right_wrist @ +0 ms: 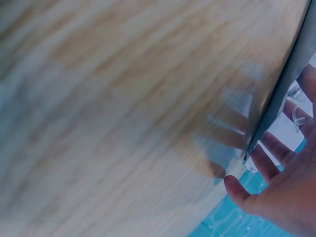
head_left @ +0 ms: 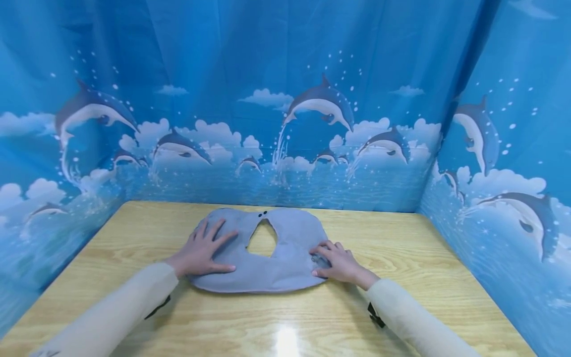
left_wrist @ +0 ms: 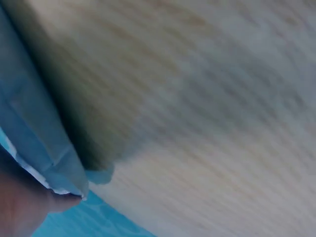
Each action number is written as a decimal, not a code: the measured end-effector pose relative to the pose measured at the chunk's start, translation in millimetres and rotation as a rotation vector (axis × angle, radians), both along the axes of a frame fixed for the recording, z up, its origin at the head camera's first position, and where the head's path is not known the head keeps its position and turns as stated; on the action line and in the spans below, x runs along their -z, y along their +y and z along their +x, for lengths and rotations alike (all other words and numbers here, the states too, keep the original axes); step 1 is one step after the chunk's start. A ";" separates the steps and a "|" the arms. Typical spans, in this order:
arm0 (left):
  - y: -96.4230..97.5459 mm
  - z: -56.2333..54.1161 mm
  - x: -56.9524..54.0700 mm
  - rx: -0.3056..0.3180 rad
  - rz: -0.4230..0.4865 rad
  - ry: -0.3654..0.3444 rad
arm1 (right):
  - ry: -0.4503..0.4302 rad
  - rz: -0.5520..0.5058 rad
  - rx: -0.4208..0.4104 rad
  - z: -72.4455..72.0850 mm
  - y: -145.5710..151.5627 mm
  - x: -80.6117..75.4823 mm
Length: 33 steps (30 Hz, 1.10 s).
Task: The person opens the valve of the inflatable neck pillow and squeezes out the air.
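From where I stand, the left hand (head_left: 202, 253) has a wide grip, fingers spread over the left side of the grey fabric piece (head_left: 285, 275). The right hand (head_left: 340, 264) touches its right edge, thumb and fingertips apart in a half-wide grip beside a small clear fitting (head_left: 317, 259). The fabric lies flat, its far edge close to the far edge of the surface (head_left: 392, 238) by the dolphin curtain (head_left: 285, 186). Wood grain stretches left, right and near.
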<state>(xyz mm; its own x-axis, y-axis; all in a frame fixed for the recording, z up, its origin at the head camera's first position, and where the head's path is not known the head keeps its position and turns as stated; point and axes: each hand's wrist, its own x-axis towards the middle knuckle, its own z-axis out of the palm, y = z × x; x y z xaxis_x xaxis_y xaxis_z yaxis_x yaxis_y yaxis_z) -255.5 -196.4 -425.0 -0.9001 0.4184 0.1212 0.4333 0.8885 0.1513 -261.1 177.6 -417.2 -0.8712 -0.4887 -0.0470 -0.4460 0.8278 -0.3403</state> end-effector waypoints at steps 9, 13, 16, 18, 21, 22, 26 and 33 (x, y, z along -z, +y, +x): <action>2.0 2.5 10.0 -0.008 -0.006 0.030 | 0.004 0.000 -0.007 -1.1 0.8 2.2; 3.3 1.8 12.5 -0.025 -0.020 0.037 | 0.004 0.000 -0.006 -0.6 1.0 1.7; 4.6 1.0 14.2 -0.037 -0.033 0.040 | 0.004 -0.001 -0.006 -0.2 0.9 1.2; 5.1 0.6 15.9 -0.039 -0.044 0.048 | 0.002 -0.003 -0.004 -0.2 0.8 1.1; 5.9 -0.1 18.3 -0.042 -0.067 0.052 | -0.004 -0.005 0.000 -0.1 0.5 1.2; 6.1 0.0 18.9 -0.041 -0.074 0.056 | -0.005 -0.005 0.001 -0.3 0.4 1.4; 6.3 -0.1 20.1 -0.045 -0.098 0.062 | -0.006 -0.008 0.000 -0.7 0.2 1.5; 5.8 -0.5 19.1 -0.044 -0.096 0.045 | -0.007 -0.005 0.004 -1.6 0.5 2.6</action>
